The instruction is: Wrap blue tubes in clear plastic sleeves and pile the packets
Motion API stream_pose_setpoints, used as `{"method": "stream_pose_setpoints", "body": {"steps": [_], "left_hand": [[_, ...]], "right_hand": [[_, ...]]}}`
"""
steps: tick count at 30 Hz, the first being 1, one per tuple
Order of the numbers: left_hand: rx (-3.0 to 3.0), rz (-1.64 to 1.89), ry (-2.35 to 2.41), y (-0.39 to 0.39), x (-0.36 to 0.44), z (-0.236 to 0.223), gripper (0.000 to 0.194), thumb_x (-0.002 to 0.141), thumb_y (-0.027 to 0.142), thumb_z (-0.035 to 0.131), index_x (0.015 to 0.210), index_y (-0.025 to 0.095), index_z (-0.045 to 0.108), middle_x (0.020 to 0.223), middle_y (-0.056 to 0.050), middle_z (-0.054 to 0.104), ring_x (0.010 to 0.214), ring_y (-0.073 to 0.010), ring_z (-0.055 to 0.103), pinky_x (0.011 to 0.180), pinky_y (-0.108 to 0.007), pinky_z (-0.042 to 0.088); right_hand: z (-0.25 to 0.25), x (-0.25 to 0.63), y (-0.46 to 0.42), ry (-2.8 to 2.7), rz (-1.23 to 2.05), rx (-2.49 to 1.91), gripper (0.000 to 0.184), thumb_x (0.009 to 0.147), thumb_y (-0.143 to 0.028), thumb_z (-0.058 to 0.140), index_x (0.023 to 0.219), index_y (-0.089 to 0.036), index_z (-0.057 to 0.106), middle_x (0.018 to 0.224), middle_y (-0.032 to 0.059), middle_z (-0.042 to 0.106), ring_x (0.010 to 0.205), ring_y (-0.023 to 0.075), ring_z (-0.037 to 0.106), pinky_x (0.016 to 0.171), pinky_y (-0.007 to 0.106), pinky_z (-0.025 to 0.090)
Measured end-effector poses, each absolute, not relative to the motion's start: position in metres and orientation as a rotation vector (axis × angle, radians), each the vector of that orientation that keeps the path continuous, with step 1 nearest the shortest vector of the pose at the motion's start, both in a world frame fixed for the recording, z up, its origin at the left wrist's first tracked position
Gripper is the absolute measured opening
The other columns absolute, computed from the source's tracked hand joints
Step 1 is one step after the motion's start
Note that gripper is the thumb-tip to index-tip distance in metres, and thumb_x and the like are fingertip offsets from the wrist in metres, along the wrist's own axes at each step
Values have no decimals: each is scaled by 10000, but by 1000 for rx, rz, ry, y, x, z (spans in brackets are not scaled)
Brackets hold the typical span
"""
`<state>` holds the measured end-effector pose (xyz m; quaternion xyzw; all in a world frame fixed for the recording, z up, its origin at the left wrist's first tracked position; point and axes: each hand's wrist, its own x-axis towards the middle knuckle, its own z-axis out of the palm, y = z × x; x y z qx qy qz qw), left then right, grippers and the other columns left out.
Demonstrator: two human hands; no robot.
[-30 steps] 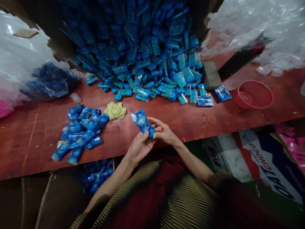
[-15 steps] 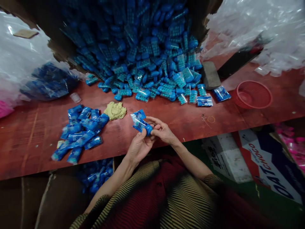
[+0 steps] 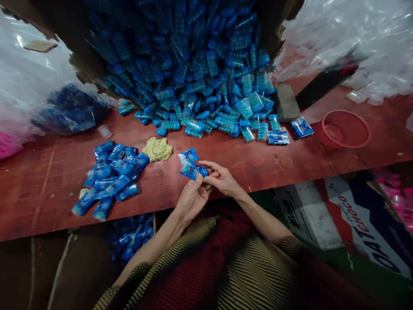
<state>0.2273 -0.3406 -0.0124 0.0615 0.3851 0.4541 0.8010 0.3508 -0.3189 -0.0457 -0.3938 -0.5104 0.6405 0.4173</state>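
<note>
A small clear packet with a blue item inside (image 3: 191, 165) is held over the near edge of the red-brown table (image 3: 48, 189). My left hand (image 3: 192, 197) pinches it from below, and my right hand (image 3: 219, 177) pinches its right end with thumb and fingertips. The packet's upper flap is folded over toward the left. A small heap of finished blue packets (image 3: 111, 176) lies on the table to the left of my hands. A yellow cloth (image 3: 157, 149) lies just beyond the packet.
A big pile of blue items (image 3: 206, 73) spills out of a dark cardboard box at the back. Clear plastic bags (image 3: 342, 38) fill the right rear; a red basket (image 3: 343, 128) sits right. More blue packets lie in a box below the table (image 3: 129, 239).
The packet has been turned and folded shorter between my fingers, its long end pulled in toward my hands. Both hands stayed in the same place.
</note>
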Motion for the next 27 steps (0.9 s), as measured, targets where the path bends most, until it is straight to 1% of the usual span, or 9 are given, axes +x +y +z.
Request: {"method": "stream_pose_setpoints", "body": {"steps": [3, 8, 12, 14, 17, 20, 23, 25, 27], "left_hand": [[124, 947, 806, -342, 224, -18, 167, 850, 233, 556, 932, 131, 660, 898, -79, 725, 919, -190, 667, 949, -372, 455], [227, 884, 804, -343, 214, -22, 209, 845, 264, 558, 944, 112, 662, 878, -108, 726, 902, -207, 673, 950, -385, 452], [222, 1145, 926, -331, 172, -14, 315, 879, 411, 460, 908, 174, 666, 861, -69, 727, 921, -199, 663, 931, -381, 468], [227, 1397, 1019, -322, 138, -10, 476, 878, 551, 345, 932, 199, 662, 903, -57, 724, 985, -189, 638, 928, -358, 472], [290, 1561, 1136, -314, 99, -8, 594, 866, 615, 254, 894, 185, 662, 941, -71, 717, 1041, -175, 609, 940, -314, 459], [289, 1458, 1160, -315, 100, -14, 421, 875, 511, 376, 880, 185, 644, 826, -58, 716, 923, -174, 648, 920, -352, 469], [265, 1187, 1149, -322, 132, -27, 205, 813, 350, 551, 881, 166, 612, 751, -47, 697, 799, -193, 669, 860, -406, 487], [421, 1105, 1249, -325, 151, -36, 227, 769, 328, 600, 924, 161, 603, 775, -59, 692, 822, -221, 668, 858, -424, 475], [771, 1131, 1470, -321, 158, -43, 277, 749, 319, 617, 982, 170, 607, 933, -93, 688, 970, -243, 631, 929, -419, 425]], "right_hand": [[-50, 358, -316, -1193, 1842, -854, 549, 755, -330, 647, 1275, -220, 514, 1015, 6, 652, 761, 92, 598, 767, 235, 491], [-49, 361, -310, -1119, 1917, -687, 626, 803, -530, 557, 1314, -181, 459, 1237, 106, 573, 1097, 178, 555, 928, 313, 439], [-56, 356, -309, -1186, 1884, -882, 556, 819, -401, 568, 1318, -199, 432, 1159, 97, 599, 895, 138, 616, 742, 279, 506], [-60, 352, -307, -1293, 1748, -1054, 469, 824, -326, 553, 1266, -187, 484, 1106, 91, 611, 806, 124, 610, 664, 262, 500], [-62, 343, -295, -1590, 1348, -1248, 348, 845, -251, 528, 1183, -175, 556, 1057, 81, 625, 876, 148, 592, 782, 313, 480], [-57, 328, -272, -1984, 932, -1341, 354, 867, -220, 521, 1215, -161, 536, 1178, 114, 578, 1056, 208, 527, 921, 377, 408], [-54, 311, -250, -2329, 642, -1455, 403, 861, -236, 544, 1256, -168, 501, 1271, 142, 509, 1101, 279, 468, 899, 435, 388], [-56, 305, -245, -2478, 517, -1513, 343, 870, -268, 536, 1205, -195, 536, 1238, 132, 520, 1068, 295, 461, 857, 444, 387], [-58, 306, -247, -2560, 443, -1526, 265, 889, -289, 506, 1132, -209, 570, 1185, 117, 538, 1044, 285, 458, 833, 425, 383]]}}
